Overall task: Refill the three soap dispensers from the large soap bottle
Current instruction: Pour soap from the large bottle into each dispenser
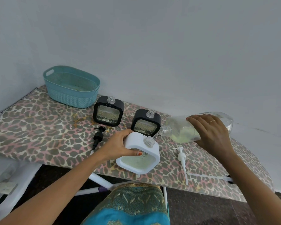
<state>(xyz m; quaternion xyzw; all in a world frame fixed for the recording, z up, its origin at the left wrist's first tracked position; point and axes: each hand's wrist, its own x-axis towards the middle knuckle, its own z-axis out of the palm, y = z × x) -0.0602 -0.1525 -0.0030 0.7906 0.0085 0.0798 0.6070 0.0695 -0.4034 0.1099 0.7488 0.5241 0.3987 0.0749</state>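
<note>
One dispenser of three under fill; two stand open behind it.

Left hand [120,143]: grip clamped round the upper corner of the white square-framed plastic soap dispenser [141,163], held tilted at the front edge of the leopard-print ironing board [39,127]. Right hand [211,130]: grip wrapped over the large clear plastic soap bottle [177,125], which lies almost level with its mouth just above the dispenser's clear threaded neck [149,141]. A thin stream runs between them. Recommended: keep the mouth close over that narrow neck, hold the tilt shallow, and right the bottle before the pale yellow-green soap nears the thread, since a spill would soak the cover. The dispenser's clear window shows pale liquid, but the level is hard to read. Two black square dispensers [108,113] [145,123] stand uncapped further back.
</note>
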